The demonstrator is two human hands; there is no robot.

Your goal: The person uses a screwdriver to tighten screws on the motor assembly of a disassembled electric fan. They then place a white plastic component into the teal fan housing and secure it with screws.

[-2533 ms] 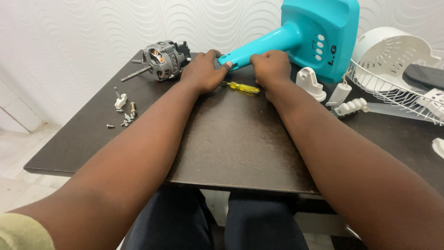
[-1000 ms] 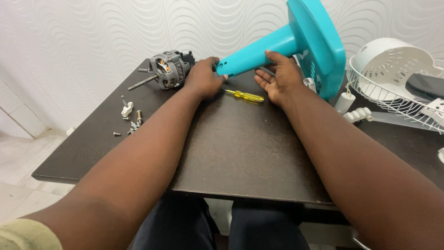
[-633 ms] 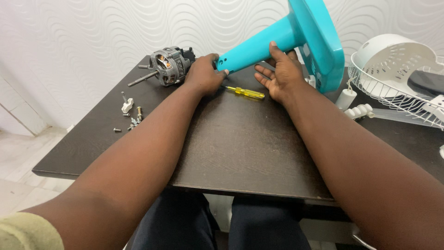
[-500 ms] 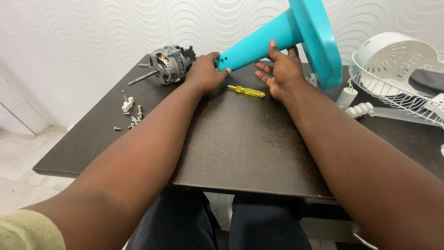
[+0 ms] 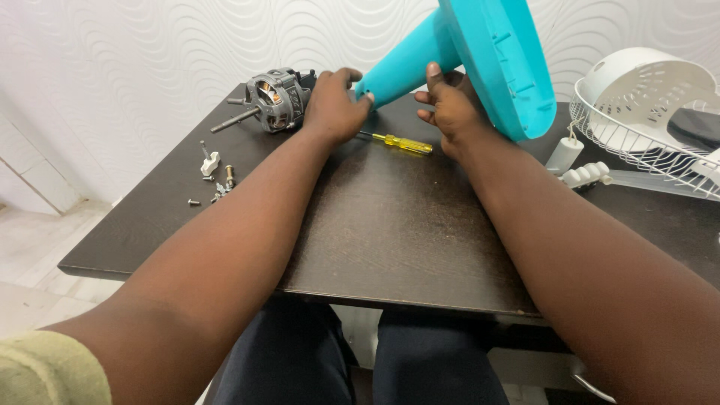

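A turquoise plastic fan stand [image 5: 480, 52] is tilted up over the far side of the dark table [image 5: 390, 232], its flat base turned toward me and its tapered neck pointing left. My left hand [image 5: 334, 105] grips the narrow end of the neck. Under the neck, near the base, my right hand [image 5: 448, 105] holds it up with fingers curled around it. A yellow-handled screwdriver [image 5: 401, 142] lies on the table between the two hands.
A grey fan motor [image 5: 274, 97] with a shaft lies at the far left. Several small screws and a white clip [image 5: 212, 176] sit near the left edge. White fan guard and wire grille [image 5: 652, 112] and small white parts [image 5: 581, 165] lie at the right.
The turquoise stand has been tipped from lying flat to having its base raised on edge. My right hand shifted from on top of the neck to beneath it. Left hand stayed at the narrow end.
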